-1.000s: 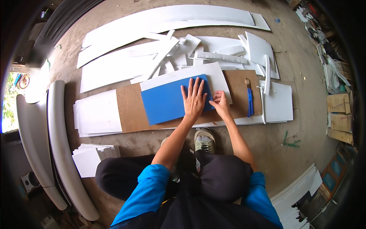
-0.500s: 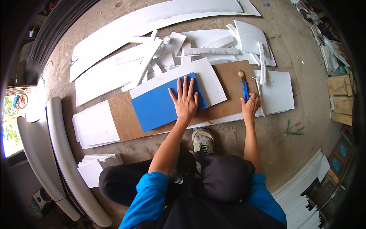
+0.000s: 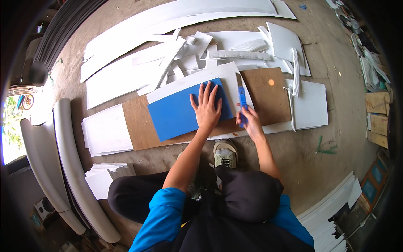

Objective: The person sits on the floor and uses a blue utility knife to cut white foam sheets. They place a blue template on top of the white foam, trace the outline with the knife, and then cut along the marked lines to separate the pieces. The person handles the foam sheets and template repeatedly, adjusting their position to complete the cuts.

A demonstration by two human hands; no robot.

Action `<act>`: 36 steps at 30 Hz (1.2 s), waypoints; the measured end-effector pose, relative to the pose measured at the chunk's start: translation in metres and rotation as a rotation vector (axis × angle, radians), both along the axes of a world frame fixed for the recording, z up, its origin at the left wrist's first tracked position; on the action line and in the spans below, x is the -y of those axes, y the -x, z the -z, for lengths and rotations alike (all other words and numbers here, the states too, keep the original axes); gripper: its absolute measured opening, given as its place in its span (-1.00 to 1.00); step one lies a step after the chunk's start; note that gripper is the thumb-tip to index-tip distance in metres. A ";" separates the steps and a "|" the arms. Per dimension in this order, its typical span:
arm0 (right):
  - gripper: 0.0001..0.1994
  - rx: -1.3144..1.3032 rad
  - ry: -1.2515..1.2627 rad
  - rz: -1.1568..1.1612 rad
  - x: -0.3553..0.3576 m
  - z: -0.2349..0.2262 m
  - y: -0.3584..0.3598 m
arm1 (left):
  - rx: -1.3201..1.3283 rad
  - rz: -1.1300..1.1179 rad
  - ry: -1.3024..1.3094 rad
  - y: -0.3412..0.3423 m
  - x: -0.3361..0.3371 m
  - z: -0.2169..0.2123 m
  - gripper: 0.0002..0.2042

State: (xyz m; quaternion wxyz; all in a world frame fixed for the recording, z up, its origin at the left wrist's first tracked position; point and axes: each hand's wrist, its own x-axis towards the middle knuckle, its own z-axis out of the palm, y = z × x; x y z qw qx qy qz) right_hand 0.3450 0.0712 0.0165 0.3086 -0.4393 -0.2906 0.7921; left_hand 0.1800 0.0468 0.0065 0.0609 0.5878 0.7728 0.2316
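My left hand (image 3: 207, 110) lies flat with fingers spread on a blue rectangular panel (image 3: 172, 115), pressing over its right half. Beneath the panel is a white sheet (image 3: 236, 80), which sticks out past its far and right edges. Both rest on a long brown board (image 3: 268, 90). In my right hand (image 3: 250, 123) is a blue utility knife (image 3: 242, 101), its tip pointing away from me. The knife is over the sheet's right part, just right of the blue panel. Whether the blade touches the sheet, I cannot tell.
White sheets (image 3: 107, 132) lie under the board. Beyond it are heaped white offcuts (image 3: 168, 63) and long white sheets (image 3: 180, 10). A small stack of white pieces (image 3: 98, 185) stands near my left knee. Large white rolls (image 3: 77, 168) lie at the left, and more strips (image 3: 327, 210) at lower right.
My right hand has carried the utility knife leftward from the brown board to the white sheet beside the blue panel. My left hand stays spread on the panel.
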 end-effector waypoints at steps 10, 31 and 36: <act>-0.77 0.197 -0.314 -0.308 0.017 -0.003 0.010 | 0.952 -0.197 -0.187 0.021 -0.019 -0.020 -0.79; -0.53 0.709 -0.411 -0.097 0.036 -0.004 0.022 | 1.030 -0.226 -0.052 0.005 0.006 -0.027 -0.79; -0.68 0.619 -0.512 -0.174 0.037 -0.001 0.020 | 0.989 -0.194 -0.046 0.003 0.007 -0.020 -0.79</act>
